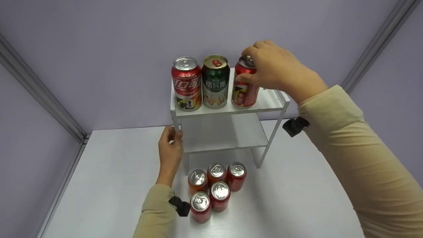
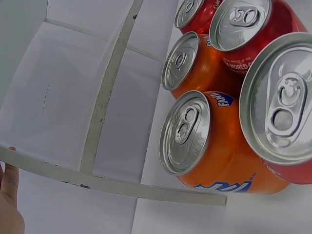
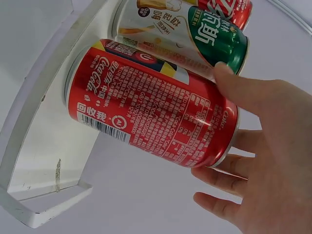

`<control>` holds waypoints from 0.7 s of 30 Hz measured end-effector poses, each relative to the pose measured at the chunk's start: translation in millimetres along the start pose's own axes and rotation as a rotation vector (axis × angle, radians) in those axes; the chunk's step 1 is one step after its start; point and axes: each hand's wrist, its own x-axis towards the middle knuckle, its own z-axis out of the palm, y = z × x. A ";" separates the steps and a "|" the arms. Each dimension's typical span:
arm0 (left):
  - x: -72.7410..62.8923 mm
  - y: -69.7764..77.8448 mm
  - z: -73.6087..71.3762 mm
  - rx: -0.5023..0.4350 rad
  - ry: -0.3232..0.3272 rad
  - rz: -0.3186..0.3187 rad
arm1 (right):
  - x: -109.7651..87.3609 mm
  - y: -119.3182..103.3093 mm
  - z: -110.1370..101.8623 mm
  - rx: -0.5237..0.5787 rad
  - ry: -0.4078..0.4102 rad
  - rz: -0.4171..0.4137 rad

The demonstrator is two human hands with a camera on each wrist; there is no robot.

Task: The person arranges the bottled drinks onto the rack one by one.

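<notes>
My right hand (image 1: 276, 67) grips a red Coca-Cola can (image 3: 151, 107) near its top, thumb on one side and fingers round the other. The can stands upright at the right of the white rack's top shelf (image 1: 269, 99). Beside it is a green-and-white can (image 1: 215, 84), then another red Coca-Cola can (image 1: 187, 87) at the left end. Lower down, my left hand (image 1: 170, 148) holds the rack's left front post (image 2: 112, 186) between thumb and fingers. Most of that hand is outside the left wrist view.
Several cans stand grouped on the white table (image 1: 115, 185) before the rack, among them an orange Fanta can (image 2: 229, 141) and a red can (image 1: 201, 208). The rack's lower shelf (image 1: 224, 132) sits beneath the top one. Pale walls (image 1: 132, 49) rise behind and beside the table.
</notes>
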 end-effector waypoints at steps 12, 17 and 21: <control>-0.3 -2.6 -1.0 -0.007 -0.007 0.025 | 3.3 -5.3 4.1 0.075 0.002 -0.094; 0.5 -1.6 -1.0 -0.014 -0.006 0.031 | 3.2 -4.2 4.6 0.085 -0.011 -0.101; 0.5 -1.2 -1.3 -0.017 -0.006 0.022 | 3.6 -1.6 5.2 0.058 0.035 -0.116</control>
